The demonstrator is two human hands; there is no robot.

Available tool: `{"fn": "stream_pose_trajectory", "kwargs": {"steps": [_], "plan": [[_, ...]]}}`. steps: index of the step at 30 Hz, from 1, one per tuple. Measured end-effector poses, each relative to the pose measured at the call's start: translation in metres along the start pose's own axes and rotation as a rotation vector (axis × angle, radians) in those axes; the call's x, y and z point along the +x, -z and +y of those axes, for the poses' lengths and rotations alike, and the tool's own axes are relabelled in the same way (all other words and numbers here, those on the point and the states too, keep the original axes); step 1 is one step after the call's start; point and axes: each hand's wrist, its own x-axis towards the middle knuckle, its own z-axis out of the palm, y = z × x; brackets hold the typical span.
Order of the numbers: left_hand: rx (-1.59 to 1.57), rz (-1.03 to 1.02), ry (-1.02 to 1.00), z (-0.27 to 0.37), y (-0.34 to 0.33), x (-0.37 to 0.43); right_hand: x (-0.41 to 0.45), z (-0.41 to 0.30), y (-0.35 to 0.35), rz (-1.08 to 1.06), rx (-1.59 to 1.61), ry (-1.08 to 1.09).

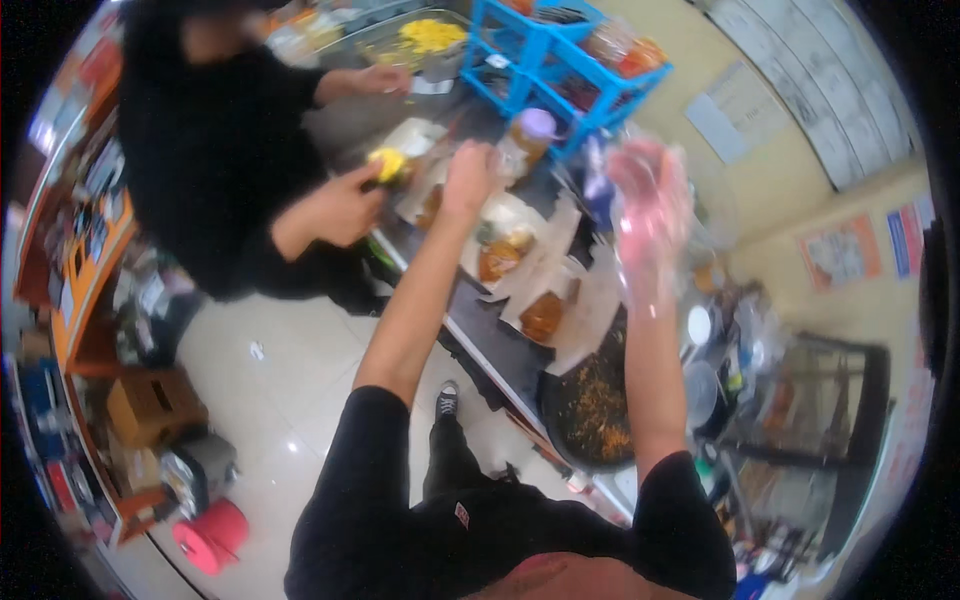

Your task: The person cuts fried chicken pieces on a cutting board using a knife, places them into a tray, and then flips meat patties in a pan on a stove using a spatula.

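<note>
My left hand (471, 178), bare and blurred, reaches over the far part of the counter, above brown paper wrappers and beside a jar with a lavender lid (535, 126). Whether its fingers grip anything cannot be made out. Raised at the right is my right hand (649, 206) in a clear plastic glove, apart from the food; its fingers are blurred. Between my arms lie a browned piece of food (541, 316) on a paper wrapper (586, 330) and a filled piece of food (501, 259) on another wrapper. A dark round pan (592, 412) with shredded bits sits nearest me.
A co-worker's hand (337, 206) holds something yellow (388, 163) at the counter's left. Beyond stand a metal tray (367, 45) with yellow pieces (431, 36) and a blue crate rack (525, 56). A glass-sided case (806, 405) is at right, a pink bucket (214, 534) on the floor.
</note>
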Motion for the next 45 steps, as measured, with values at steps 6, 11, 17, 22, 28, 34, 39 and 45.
{"fn": "stream_pose_trajectory", "kwargs": {"steps": [6, 11, 17, 22, 28, 34, 39, 45], "plan": [[-0.614, -0.414, -0.348, 0.281, -0.008, -0.144, -0.187, -0.142, 0.138, 0.33, -0.135, 0.157], [-1.019, -1.209, 0.048, 0.387, -0.121, -0.35, -0.386, -0.223, 0.237, 0.736, -0.44, 0.186], [-0.844, -1.549, 0.229, 0.463, -0.287, -0.498, -0.59, -0.283, 0.332, 1.224, -0.363, 0.094], [-0.775, -1.003, -0.324, 0.522, -0.306, -0.566, -0.67, -0.334, 0.411, 1.319, -0.817, 0.061], [-0.653, -2.204, -0.084, 0.554, -0.214, -0.666, -0.675, -0.388, 0.516, 1.548, -1.199, 0.167], [-0.631, -2.185, 0.062, 0.603, -0.236, -0.702, -0.686, -0.404, 0.591, 1.349, -1.103, 0.049], [-0.499, -1.757, 0.136, 0.642, -0.266, -0.689, -0.78, -0.431, 0.692, 1.313, -1.375, -0.028], [-0.644, -1.09, 0.522, 0.622, -0.31, -0.728, -0.787, -0.466, 0.818, 0.889, -1.416, -0.339]]}}
